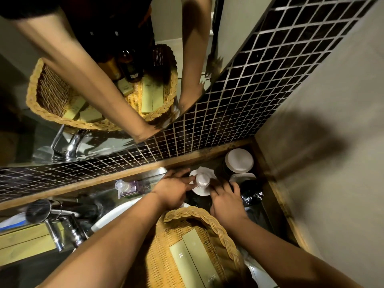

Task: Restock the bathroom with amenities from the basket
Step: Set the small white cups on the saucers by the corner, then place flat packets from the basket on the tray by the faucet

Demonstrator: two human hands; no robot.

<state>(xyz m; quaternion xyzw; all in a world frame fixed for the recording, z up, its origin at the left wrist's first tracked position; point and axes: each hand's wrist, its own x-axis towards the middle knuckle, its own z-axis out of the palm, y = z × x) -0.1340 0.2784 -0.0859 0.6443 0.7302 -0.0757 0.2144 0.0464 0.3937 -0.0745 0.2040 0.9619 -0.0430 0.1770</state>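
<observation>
A woven wicker basket sits at the bottom centre, over the sink, with two long pale-green boxes lying in it. Beyond it, on the dark counter, a small clear glass stands upside down on a white paper doily. My left hand touches the glass from the left with its fingertips. My right hand is at the right of the glass, fingers curled toward it. Whether either hand truly grips the glass is unclear.
A white-lidded cup stands in the far corner, with another white lid and a black plastic bag nearby. A soap pump bottle is at the left, a chrome tap lower left. The mirror above reflects basket and arms.
</observation>
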